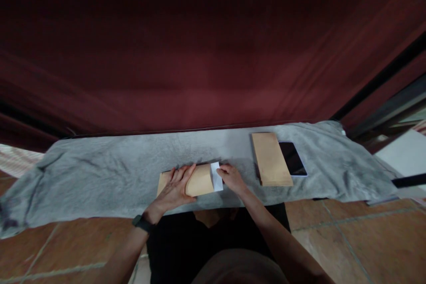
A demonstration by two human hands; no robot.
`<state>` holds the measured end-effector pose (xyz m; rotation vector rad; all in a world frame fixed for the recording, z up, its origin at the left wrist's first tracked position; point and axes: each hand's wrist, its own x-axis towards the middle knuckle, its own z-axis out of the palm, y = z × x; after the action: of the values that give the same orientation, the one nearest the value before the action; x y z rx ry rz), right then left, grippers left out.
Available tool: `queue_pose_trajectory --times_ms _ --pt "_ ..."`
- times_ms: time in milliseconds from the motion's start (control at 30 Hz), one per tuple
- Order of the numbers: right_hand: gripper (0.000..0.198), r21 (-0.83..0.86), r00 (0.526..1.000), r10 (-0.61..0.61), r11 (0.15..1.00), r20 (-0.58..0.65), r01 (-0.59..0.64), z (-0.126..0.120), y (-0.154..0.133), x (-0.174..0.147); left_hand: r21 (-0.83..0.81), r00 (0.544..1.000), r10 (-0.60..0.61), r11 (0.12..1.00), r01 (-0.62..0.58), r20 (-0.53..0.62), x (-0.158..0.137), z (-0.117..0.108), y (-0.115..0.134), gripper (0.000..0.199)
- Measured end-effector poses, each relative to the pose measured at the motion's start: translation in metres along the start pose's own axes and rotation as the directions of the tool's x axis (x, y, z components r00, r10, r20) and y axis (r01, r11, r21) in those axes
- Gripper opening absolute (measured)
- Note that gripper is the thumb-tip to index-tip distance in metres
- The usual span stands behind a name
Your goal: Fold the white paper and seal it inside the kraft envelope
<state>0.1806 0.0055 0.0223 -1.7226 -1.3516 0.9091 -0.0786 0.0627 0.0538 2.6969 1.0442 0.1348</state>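
A tan paper envelope (pixel 202 179) lies lengthwise on the grey cloth in front of me. My left hand (pixel 176 188) rests flat across its left half, fingers stretched out and thumb apart, covering part of it. From the envelope's right end a white sheet of paper (pixel 217 177) sticks out partway; the rest of the paper is hidden inside. My right hand (pixel 230 176) pinches the outer edge of this paper between thumb and fingers.
To the right, a tan stack of envelopes (pixel 272 159) lies against a dark-screened phone or tablet (pixel 293 158), partly covering it. Grey cloth (pixel 109 173) covers the long, narrow surface. Behind it rises a dark red fabric wall (pixel 213 66). A white panel (pixel 404 153) stands at far right.
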Motion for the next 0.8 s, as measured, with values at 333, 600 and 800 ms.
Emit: queue_pose_trajectory --times_ms 333,600,800 --pt "0.026 0.028 0.998 0.066 0.997 0.006 -0.066 0.024 -0.003 -0.007 0.011 1.0 0.022 1.0 -0.022 -0.012 0.007 0.002 0.008 0.12" --pt "0.023 0.067 0.995 0.085 0.994 -0.054 -0.081 0.025 -0.006 -0.008 0.049 0.996 0.07 0.997 -0.067 -0.052 0.013 -0.003 0.01 0.114" --pt "0.035 0.079 0.984 0.126 0.99 -0.126 -0.116 0.024 -0.006 -0.009 0.072 0.996 0.083 0.994 -0.08 -0.035 0.016 -0.004 0.011 0.114"
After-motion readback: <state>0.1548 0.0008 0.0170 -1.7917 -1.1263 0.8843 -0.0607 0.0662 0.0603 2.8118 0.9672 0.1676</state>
